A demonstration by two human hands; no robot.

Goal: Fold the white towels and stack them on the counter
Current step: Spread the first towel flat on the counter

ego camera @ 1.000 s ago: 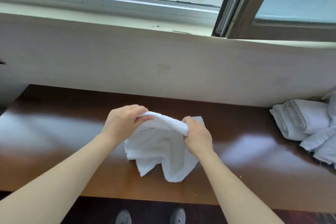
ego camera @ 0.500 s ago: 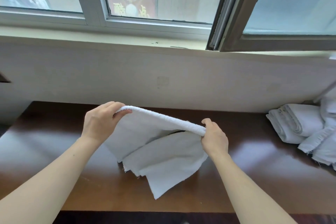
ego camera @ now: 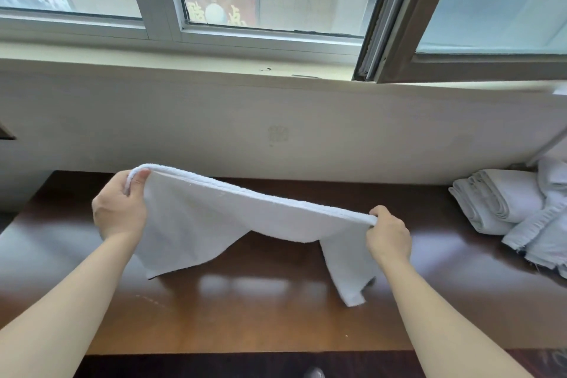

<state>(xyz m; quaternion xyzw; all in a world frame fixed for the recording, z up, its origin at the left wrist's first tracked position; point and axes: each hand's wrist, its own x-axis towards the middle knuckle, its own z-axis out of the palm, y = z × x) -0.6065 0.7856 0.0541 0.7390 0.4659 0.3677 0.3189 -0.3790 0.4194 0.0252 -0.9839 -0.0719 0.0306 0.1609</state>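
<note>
We hold the white towel [ego camera: 214, 218] stretched above the counter [ego camera: 245, 310], its doubled top edge running from 10 o'clock down to 3 o'clock. The left hand [ego camera: 118, 212] has its fingers clamped on the higher end; the right hand [ego camera: 387, 233] has its fingers clamped on the lower end. Both lower flaps hang down, their tips at or near the counter surface. To do this step well, we judge: level both ends, keep the top edge taut, align the hanging layers, then lower flat. Folded towels [ego camera: 503, 202] lie at 3 o'clock, well apart.
</note>
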